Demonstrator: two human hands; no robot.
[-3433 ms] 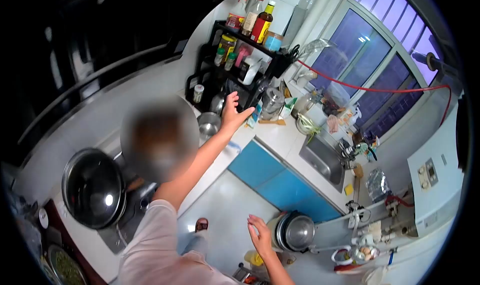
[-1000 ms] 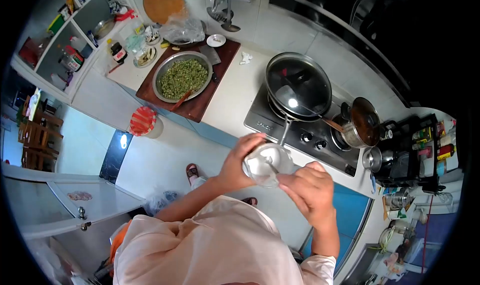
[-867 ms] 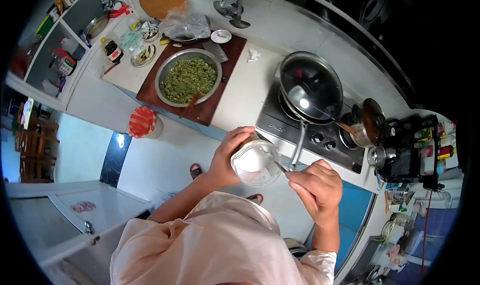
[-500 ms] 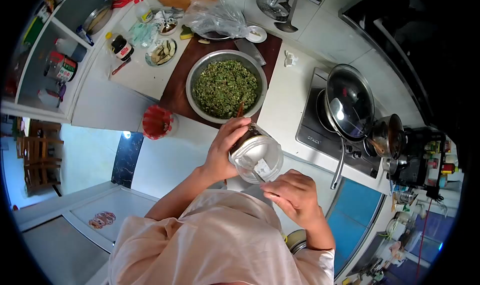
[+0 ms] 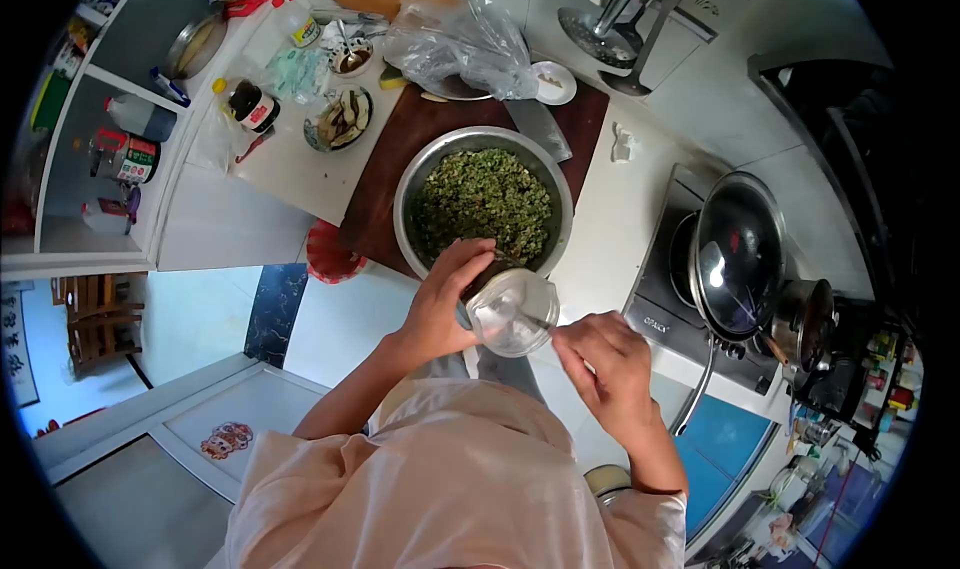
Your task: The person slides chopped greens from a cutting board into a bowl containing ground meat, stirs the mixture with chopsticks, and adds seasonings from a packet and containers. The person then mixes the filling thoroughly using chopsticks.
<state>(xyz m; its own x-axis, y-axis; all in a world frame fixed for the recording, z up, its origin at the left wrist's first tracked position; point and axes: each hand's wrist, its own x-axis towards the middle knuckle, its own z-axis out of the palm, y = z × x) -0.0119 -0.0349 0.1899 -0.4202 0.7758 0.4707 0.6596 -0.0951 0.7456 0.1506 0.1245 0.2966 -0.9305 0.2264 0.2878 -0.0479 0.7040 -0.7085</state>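
Note:
My left hand (image 5: 445, 304) is wrapped around a clear jar (image 5: 513, 321) with a dark label, held tilted with its mouth towards me. Some white stuff shows inside, though how much is hard to see. In the closed fingers of my right hand (image 5: 608, 369) is a thin spoon (image 5: 540, 323), its far end inside the jar and its head not clear. Just beyond the jar stands a wide metal bowl (image 5: 405, 209) of finely chopped green filling (image 5: 485, 201). The jar and my left fingers overlap the bowl's near rim in view.
The bowl rests on a dark red board (image 5: 375, 204) with a cleaver (image 5: 540, 129) behind it. To the right, a lidded pan (image 5: 740, 259) sits on the stove (image 5: 655, 299). A plate of sliced vegetable (image 5: 340, 119) and a sauce bottle (image 5: 252, 106) stand left. A red container (image 5: 332, 254) is below the counter edge.
The view has shifted, so the counter things appear lower and further right. My right hand has moved up and right relative to the jar, and the spoon sits deeper across its mouth.

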